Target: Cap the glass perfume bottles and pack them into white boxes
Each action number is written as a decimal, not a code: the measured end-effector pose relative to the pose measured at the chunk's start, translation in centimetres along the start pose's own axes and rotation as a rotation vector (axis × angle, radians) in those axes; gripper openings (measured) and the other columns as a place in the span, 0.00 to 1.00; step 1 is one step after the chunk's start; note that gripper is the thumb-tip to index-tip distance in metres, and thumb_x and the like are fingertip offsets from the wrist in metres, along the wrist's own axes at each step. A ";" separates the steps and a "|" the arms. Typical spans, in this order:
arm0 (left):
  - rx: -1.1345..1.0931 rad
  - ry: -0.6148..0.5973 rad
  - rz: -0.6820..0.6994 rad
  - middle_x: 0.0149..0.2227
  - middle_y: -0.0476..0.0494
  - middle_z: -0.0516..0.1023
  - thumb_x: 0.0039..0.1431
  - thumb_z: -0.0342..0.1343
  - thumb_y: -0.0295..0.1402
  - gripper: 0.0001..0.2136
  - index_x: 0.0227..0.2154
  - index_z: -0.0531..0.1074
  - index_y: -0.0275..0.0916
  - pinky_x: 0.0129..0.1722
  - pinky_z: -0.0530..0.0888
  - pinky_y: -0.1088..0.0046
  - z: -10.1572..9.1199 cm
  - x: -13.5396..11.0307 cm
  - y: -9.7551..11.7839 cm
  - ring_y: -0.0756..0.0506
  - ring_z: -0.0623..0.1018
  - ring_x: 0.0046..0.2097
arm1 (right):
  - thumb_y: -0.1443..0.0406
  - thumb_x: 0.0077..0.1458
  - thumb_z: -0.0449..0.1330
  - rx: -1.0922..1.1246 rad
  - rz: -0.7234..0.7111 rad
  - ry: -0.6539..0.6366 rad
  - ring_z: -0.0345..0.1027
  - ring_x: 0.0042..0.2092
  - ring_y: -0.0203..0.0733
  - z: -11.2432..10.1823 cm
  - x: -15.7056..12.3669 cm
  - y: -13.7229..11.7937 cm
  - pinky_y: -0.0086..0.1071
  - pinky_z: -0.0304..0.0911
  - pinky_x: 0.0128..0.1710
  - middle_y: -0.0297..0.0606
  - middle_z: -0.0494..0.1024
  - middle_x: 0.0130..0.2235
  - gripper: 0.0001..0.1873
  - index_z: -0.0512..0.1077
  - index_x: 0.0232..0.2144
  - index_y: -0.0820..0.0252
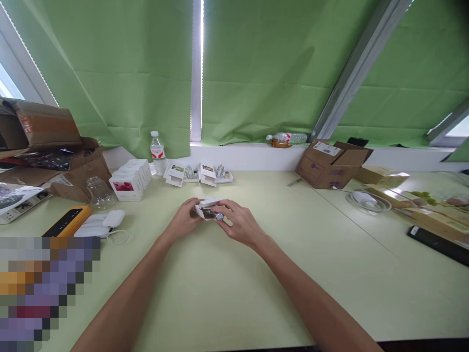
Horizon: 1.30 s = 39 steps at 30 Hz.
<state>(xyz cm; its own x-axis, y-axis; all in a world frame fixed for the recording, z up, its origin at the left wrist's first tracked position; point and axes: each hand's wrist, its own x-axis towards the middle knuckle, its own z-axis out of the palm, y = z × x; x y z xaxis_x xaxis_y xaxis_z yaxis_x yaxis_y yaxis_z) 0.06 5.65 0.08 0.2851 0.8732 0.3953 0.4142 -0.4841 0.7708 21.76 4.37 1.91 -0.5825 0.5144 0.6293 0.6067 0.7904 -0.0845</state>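
Small white box [209,201] held over the table [220,298]: left hand [186,218] grips one side, apparently for steadiness; right hand [240,222] pinches a silver-ended item [219,216] at the box's near edge, too small to identify.

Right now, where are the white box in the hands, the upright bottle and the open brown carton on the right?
White box [209,201]: head view, upper white surface.
Upright bottle [158,153]: head view, red-and-white label.
Brown carton [322,169]: head view, printed side.

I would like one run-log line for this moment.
left hand: holds small white box | right hand: touches silver-ended item | beyond hands: upright bottle
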 end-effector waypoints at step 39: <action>0.030 0.007 -0.002 0.50 0.42 0.73 0.51 0.59 0.37 0.19 0.48 0.71 0.44 0.53 0.69 0.62 0.1 0.0 -0.8 0.40 0.72 0.52 | 0.65 0.60 0.55 0.056 0.040 0.018 0.73 0.42 0.43 0.7 -0.1 -0.3 0.35 0.70 0.37 0.42 0.77 0.45 0.14 0.73 0.46 0.56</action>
<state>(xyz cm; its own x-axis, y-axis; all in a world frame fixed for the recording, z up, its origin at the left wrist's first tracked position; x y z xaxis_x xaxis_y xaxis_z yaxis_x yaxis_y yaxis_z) -0.13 6.04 -0.57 0.2787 0.8744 0.3971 0.4407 -0.4838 0.7561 21.25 4.30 1.39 -0.5485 0.5402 0.6383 0.5979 0.7870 -0.1523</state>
